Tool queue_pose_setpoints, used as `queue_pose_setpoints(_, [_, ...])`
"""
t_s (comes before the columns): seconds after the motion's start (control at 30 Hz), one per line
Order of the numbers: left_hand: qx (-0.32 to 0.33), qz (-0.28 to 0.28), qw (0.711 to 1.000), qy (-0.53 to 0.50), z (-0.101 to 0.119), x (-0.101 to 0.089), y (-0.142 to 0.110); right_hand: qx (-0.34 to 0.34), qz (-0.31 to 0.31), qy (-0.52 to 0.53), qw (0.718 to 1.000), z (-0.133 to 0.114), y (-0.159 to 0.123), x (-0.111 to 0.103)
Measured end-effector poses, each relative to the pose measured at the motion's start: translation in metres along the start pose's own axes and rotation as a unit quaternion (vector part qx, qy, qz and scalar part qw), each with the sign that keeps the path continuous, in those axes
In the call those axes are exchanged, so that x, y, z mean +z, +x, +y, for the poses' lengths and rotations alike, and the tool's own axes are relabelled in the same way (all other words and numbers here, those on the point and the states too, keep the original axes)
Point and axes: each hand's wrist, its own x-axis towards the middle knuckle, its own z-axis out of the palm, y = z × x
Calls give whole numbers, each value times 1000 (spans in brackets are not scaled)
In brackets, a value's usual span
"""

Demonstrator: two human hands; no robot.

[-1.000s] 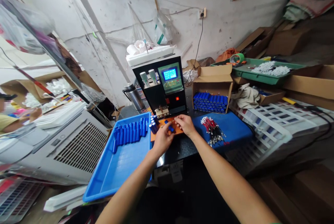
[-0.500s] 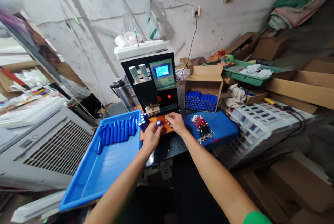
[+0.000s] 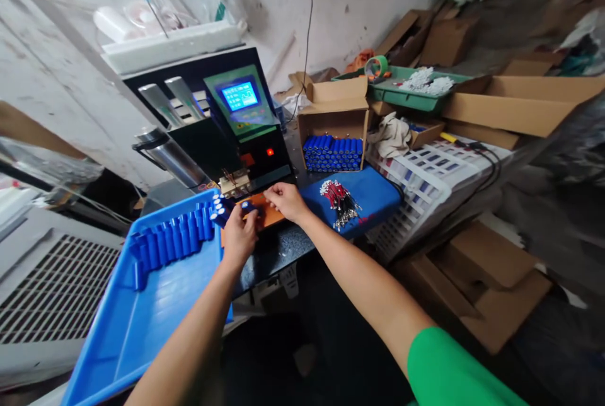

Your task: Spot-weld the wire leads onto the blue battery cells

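Observation:
My left hand (image 3: 240, 237) is closed on a blue cylindrical battery cell (image 3: 246, 205) with a pale top, low over an orange board (image 3: 273, 214). Just right of it, the fingertips of my right hand (image 3: 287, 200) are pinched together above the board; whatever is between them is too small to make out. Several more blue cells (image 3: 219, 209) stand grouped to the left of my left hand. Behind both hands is a black spot-welding machine (image 3: 208, 147) with a lit blue screen and copper-coloured electrodes (image 3: 234, 180).
To the left lies a blue tray (image 3: 165, 311) with a row of blue cells. A cardboard box (image 3: 333, 121) full of cells stands behind a blue pad (image 3: 378, 195), which carries a bundle of red and black wires (image 3: 338, 203). A steel flask (image 3: 172, 155) is beside the machine.
The view has swung to the right and down, so the machine and tray appear farther left. My left hand still grips the cell and my right fingers remain pinched over the board.

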Motion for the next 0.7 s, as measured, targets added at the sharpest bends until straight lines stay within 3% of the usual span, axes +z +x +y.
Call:
queue_pose_setpoints(0.43, [30, 41, 998, 29, -13, 0, -1, 58, 3, -16, 998, -15, -5, 17])
queue_pose_setpoints(0.7, [19, 55, 998, 16, -18, 1, -2, 29, 3, -83, 996, -6, 2, 27])
